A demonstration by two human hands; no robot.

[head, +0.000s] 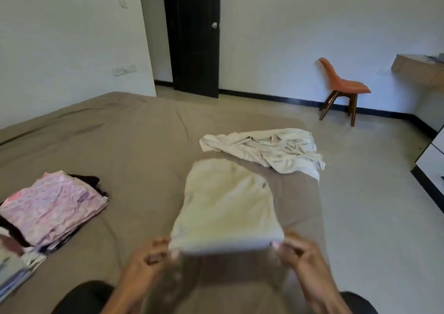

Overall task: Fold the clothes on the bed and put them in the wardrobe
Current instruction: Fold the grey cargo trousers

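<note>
A cream folded garment [225,205] is held over the bed [132,133] nr its near R corner, w/ the garment's near edge lifted & stretched btwn both hands. Its near L corner is pinched by the L hand [146,258], fingers curled round the cloth. Its near R corner is pinched the same way by the R hand [300,253]. Both hands are motion-blurred, so exact finger placement can't be made out. The garment's far end is pointed away from the person; whether it's laid on the sheet or hung just above can't be told. Just beyond it, by the bed's R edge, a crumpled white garment [264,148] is spread unfolded, w/ one corner draped over that edge. Nr the bed's near edge, well L of the held garment, a stack of folded clothes [50,205] is set. It's topped by a pink patterned piece, w/ dark items seen under & behind it. The bed is covered by a creased taupe sheet. Beyond the bed's far edge a black door [192,37] w/ a round knob is seen. An orange chair [341,85] on wooden legs is stood against the wall on the R, & a wooden desk [418,71] is seen further R.
</note>
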